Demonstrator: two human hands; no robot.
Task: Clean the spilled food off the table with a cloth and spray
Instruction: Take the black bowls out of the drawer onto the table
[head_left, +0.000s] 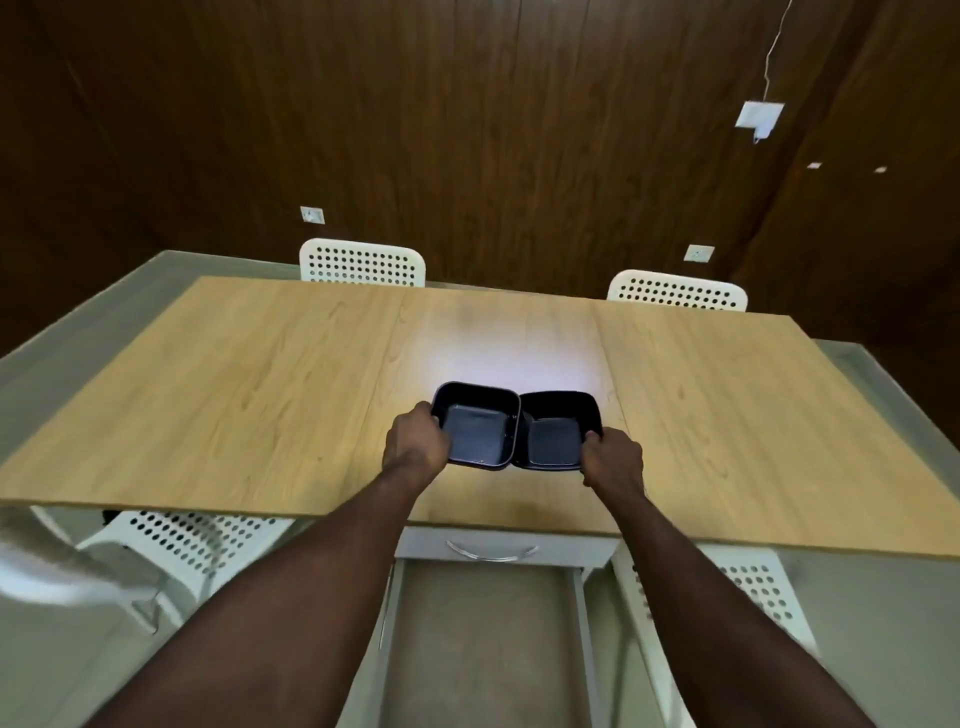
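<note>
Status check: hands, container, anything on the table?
Left hand and right hand grip outer edges of open black clamshell container. Both halves look empty. No cloth, spray or spill in view on wooden table.

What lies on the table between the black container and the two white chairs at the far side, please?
In the head view, nothing: the wooden table is bare from the open black container to the far chairs, with only a light glare.

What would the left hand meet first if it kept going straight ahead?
The left hand already grips the open black container; beyond lies only bare table, then probably a white chair.
</note>
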